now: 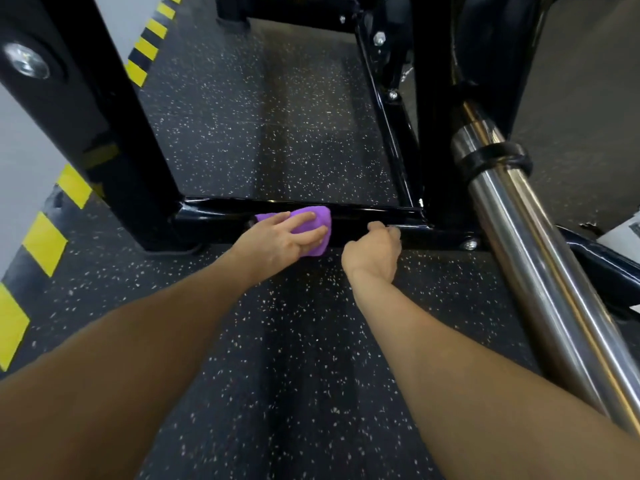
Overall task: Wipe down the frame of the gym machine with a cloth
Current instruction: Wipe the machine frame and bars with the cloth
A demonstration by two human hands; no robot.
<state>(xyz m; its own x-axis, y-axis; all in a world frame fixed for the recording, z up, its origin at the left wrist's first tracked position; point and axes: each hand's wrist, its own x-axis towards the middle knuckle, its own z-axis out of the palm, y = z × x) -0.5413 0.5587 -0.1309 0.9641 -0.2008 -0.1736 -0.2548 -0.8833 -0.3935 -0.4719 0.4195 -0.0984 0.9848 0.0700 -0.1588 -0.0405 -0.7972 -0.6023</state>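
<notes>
Cloth status: your left hand (277,239) presses the crumpled purple microfibre cloth (311,225) flat-fingered on the glossy black steel base bar (363,216); your right hand (374,251), at its 3 o'clock, curls round the bar's edge.

One purple cloth (313,225), at centre. Two bare hands: the left hand (282,237) on the cloth, the right hand (375,249) just toward three o'clock of it. One chrome bar (530,244) running toward five o'clock. One black frame (363,216); five bolts visible on it. Two yellow-and-black hazard strips toward nine and eleven o'clock.
</notes>
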